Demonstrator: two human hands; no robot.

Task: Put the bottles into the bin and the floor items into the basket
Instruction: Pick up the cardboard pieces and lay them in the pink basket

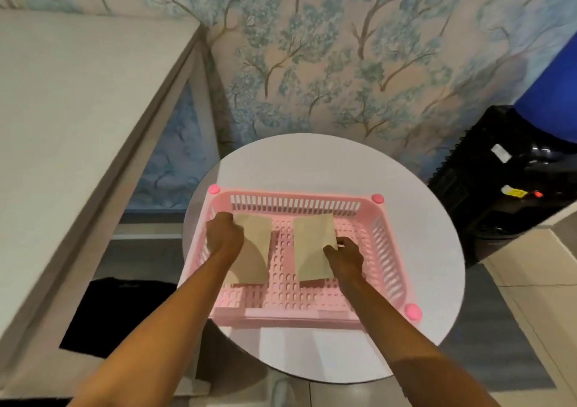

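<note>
Your forearms [175, 322] reaching up from bottom of frame toward centre. Round white table [312, 160] sitting mid-frame, carrying pink basket [293, 202]. Two beige sheets showing within basket walls: left sheet [254, 250] at centre-left, right sheet [312, 244] beside it, apart. Your left hand [223, 232] gripping left sheet's top corner, fingers curled tight. Your right hand [345, 257] pinching right sheet's right edge, fingers bent.

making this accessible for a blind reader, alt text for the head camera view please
The left hand grips one beige paper sheet and the right hand pinches a second beige paper sheet, both inside a pink slatted plastic basket on a round white table. A black water dispenser stands at right.
</note>
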